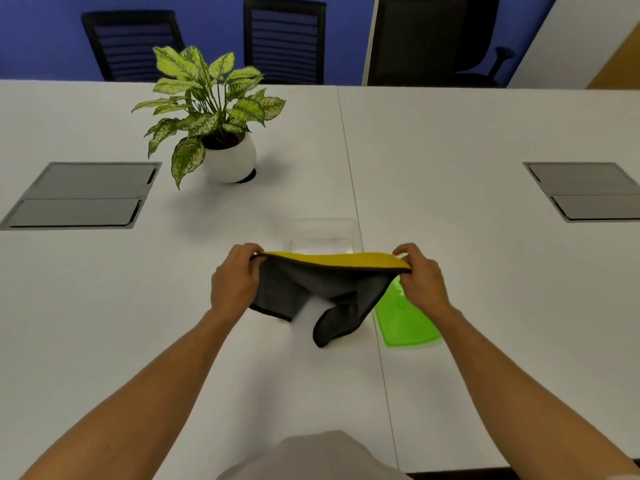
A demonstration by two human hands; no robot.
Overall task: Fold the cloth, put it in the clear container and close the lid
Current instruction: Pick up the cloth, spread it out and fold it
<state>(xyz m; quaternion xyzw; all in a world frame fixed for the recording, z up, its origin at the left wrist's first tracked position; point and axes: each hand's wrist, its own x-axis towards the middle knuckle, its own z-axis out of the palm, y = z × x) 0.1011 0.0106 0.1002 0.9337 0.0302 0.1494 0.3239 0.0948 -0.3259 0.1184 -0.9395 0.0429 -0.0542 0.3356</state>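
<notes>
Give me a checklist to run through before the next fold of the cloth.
1. Left hand pinching one top corner of the cloth: ok.
2. Right hand pinching the other top corner: ok.
3. Cloth hanging flat: not ok, its lower part droops and curls.
4. Clear container open, beyond the cloth: ok.
5. Container empty: cannot tell, cloth hides its near part.
6. Green lid off, lying on the table under the right hand: ok.
</notes>
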